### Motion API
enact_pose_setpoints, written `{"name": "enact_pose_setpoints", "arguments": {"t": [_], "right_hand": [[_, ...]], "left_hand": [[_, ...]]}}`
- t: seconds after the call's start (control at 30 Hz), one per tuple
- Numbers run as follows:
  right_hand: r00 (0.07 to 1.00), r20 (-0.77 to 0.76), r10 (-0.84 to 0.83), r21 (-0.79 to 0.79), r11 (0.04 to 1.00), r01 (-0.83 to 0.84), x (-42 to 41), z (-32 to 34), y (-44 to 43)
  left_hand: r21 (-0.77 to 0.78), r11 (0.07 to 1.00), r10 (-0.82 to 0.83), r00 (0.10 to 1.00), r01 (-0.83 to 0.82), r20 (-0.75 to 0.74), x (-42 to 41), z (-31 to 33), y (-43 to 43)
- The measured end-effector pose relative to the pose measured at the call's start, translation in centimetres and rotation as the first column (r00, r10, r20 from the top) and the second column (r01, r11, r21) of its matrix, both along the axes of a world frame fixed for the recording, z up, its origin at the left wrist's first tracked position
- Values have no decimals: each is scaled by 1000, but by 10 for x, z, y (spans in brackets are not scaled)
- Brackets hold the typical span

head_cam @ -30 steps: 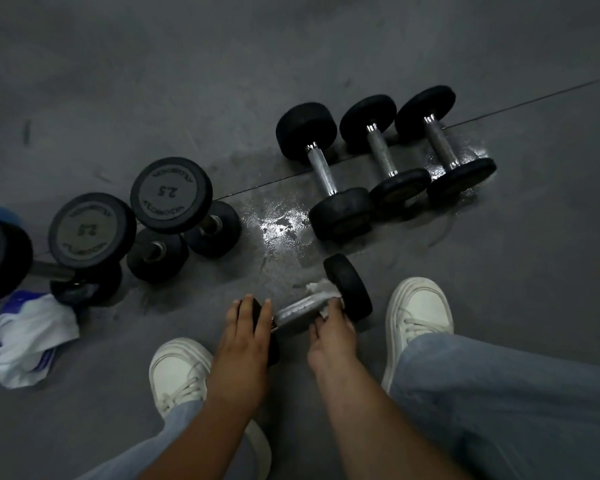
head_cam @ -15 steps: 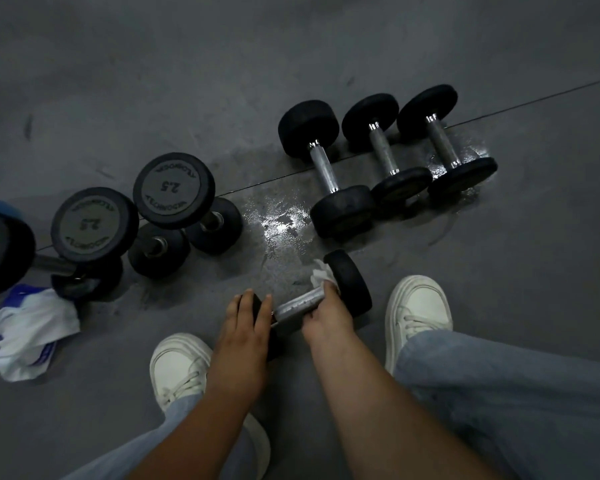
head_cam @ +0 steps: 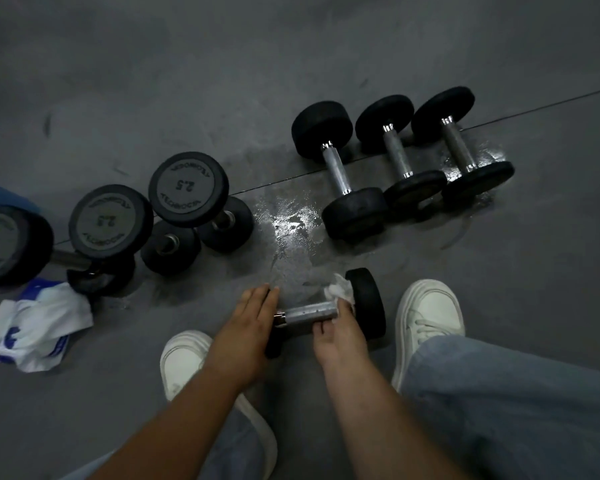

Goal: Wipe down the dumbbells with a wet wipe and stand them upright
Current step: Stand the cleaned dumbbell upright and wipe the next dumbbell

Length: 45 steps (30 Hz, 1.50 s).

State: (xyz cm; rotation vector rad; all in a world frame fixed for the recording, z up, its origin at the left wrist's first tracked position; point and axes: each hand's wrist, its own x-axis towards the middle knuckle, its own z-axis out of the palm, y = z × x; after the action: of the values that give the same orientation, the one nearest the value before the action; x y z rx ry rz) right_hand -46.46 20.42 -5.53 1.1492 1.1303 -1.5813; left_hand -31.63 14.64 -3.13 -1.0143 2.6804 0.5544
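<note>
A small black dumbbell (head_cam: 366, 303) with a steel handle lies on the grey floor between my shoes. My left hand (head_cam: 248, 327) rests flat over its left weight, fingers straight. My right hand (head_cam: 340, 336) holds a white wet wipe (head_cam: 340, 292) against the handle's right end, beside the right weight. Three dumbbells (head_cam: 336, 174) lie side by side at the upper right. Two 2.5 dumbbells (head_cam: 187, 188) stand upright at the left, with a larger one (head_cam: 7, 244) at the left edge.
A white and blue wipe packet (head_cam: 35, 323) lies on the floor at the lower left. A wet patch (head_cam: 291, 226) shines on the floor in the middle. My white shoes (head_cam: 426, 317) and jeans fill the bottom.
My right hand has slid the wipe along the handle toward the right weight. My left hand has stayed on the left weight.
</note>
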Motion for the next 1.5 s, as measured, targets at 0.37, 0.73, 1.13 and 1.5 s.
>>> {"name": "enact_pose_setpoints", "arguments": {"t": [0.37,0.73,1.13,1.5], "right_hand": [[989,-40,141,-21,990,-142,-9,-11,-17],[990,-58,128,56,991,-125,-9,1,-11],[990,-72,122,115,987,-113,-6,12,-5],[987,-69,144,65,988,-140,-8,7,1]], "left_hand": [[150,982,115,993,-114,1,2,4,-9],[435,689,607,789,-579,89,-18,19,4],[391,637,668,729,-664,149,-21,23,15],[393,587,738,668,-708,101,-23,17,15]]}}
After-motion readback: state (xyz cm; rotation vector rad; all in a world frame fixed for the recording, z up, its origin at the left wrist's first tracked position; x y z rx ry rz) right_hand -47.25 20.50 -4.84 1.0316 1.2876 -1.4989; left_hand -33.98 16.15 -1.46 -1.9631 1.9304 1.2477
